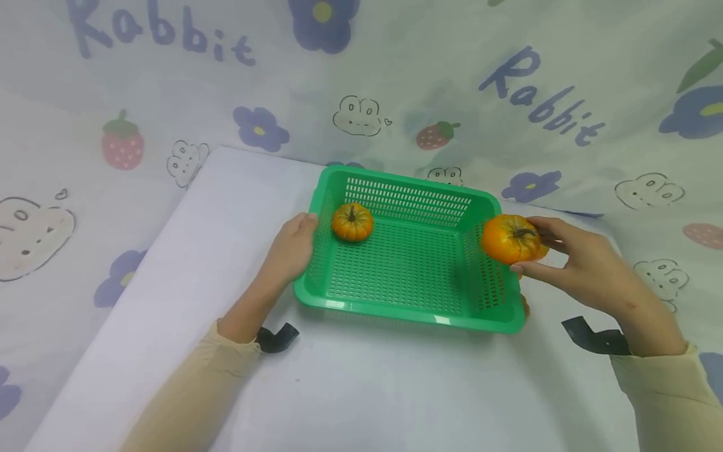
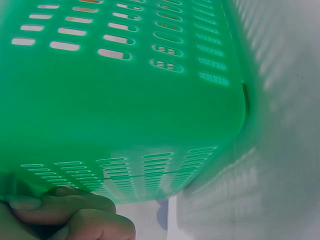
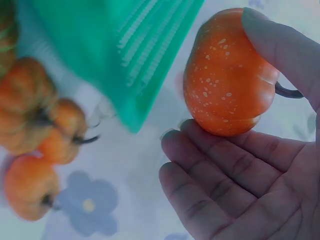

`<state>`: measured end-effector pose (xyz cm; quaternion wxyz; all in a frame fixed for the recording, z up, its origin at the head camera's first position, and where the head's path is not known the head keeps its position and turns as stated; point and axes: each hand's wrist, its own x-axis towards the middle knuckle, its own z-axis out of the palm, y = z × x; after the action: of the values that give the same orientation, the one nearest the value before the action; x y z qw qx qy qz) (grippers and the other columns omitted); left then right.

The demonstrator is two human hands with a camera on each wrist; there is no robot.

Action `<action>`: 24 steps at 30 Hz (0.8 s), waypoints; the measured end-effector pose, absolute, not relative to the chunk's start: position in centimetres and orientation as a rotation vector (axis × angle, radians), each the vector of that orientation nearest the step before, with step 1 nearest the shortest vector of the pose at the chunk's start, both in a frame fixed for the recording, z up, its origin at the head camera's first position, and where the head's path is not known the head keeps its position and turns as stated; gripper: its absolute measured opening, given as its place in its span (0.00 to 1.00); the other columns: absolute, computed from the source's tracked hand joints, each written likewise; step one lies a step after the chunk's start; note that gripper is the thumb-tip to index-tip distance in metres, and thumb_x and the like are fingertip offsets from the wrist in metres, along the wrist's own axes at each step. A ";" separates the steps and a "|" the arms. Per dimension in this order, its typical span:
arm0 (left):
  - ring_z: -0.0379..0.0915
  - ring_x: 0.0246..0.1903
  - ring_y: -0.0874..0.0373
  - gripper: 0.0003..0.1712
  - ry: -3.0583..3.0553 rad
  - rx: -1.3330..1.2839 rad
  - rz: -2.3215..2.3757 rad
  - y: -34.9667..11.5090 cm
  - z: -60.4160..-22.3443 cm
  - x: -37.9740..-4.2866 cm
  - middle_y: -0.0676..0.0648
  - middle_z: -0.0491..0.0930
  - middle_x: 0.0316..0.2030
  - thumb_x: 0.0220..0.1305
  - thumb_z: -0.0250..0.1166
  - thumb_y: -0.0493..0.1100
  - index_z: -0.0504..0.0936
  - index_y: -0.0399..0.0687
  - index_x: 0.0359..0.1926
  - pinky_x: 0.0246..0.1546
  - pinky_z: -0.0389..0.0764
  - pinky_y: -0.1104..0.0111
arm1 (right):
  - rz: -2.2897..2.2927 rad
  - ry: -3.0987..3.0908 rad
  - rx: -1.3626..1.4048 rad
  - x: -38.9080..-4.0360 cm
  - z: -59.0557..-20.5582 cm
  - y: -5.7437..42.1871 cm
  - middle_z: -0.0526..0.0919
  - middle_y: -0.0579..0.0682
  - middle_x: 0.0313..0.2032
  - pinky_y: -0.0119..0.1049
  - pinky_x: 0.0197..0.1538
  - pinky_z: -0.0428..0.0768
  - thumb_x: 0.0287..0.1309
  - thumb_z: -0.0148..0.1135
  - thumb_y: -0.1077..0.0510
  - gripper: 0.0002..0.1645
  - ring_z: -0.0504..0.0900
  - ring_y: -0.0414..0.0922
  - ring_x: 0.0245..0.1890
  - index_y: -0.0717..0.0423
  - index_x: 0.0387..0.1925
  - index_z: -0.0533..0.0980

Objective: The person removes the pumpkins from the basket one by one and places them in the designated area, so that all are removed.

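Note:
A green plastic basket (image 1: 395, 314) with slotted walls stands on the white table. My left hand (image 1: 290, 247) grips its left rim; in the left wrist view the curled fingers (image 2: 95, 220) show low beside the basket wall. Inside, near the left wall, sits a small orange pumpkin (image 1: 353, 229) with its stem up. My right hand (image 1: 593, 270) holds another orange pumpkin (image 1: 505, 242) between thumb and fingers, overlapping the basket's right rim in the head view. Pale specks dot this pumpkin's skin in the right wrist view.
Several more pumpkins (image 3: 31, 187) lie outside the basket on its right, mostly hidden by the wall in the head view. Behind the table (image 1: 361, 389) hangs a pale cloth (image 1: 305, 88) printed with rabbits, flowers and strawberries.

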<state>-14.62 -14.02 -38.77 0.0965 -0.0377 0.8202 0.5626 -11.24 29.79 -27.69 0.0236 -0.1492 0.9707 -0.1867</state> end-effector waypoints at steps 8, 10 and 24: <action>0.70 0.33 0.49 0.30 2.415 -0.123 1.670 -14.3 -38.7 -14.6 0.40 0.71 0.36 0.85 0.36 0.59 0.73 0.38 0.56 0.36 0.77 0.59 | -0.565 2.995 -0.260 -10.3 -29.8 33.5 0.72 0.69 0.68 0.76 0.56 0.71 0.61 0.76 0.41 0.51 0.74 0.75 0.62 0.61 0.75 0.65; 0.71 0.33 0.49 0.30 2.405 -0.116 1.679 -14.2 -38.6 -14.5 0.40 0.72 0.36 0.85 0.36 0.59 0.72 0.38 0.56 0.35 0.79 0.60 | -0.557 2.996 -0.224 -10.2 -30.4 34.5 0.71 0.71 0.68 0.76 0.55 0.72 0.62 0.75 0.41 0.52 0.74 0.76 0.61 0.64 0.75 0.64; 0.75 0.33 0.48 0.32 2.389 -0.111 1.699 -14.0 -39.0 -14.7 0.38 0.75 0.38 0.85 0.36 0.59 0.72 0.37 0.58 0.34 0.82 0.59 | -0.544 2.953 0.008 -10.7 -33.7 40.0 0.69 0.77 0.66 0.75 0.54 0.74 0.68 0.68 0.36 0.54 0.72 0.78 0.61 0.71 0.74 0.60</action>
<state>-14.70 -14.05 -38.97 0.1036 -0.0376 0.8099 0.5761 -10.71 39.96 -33.72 0.0695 0.0027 0.9810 -0.1809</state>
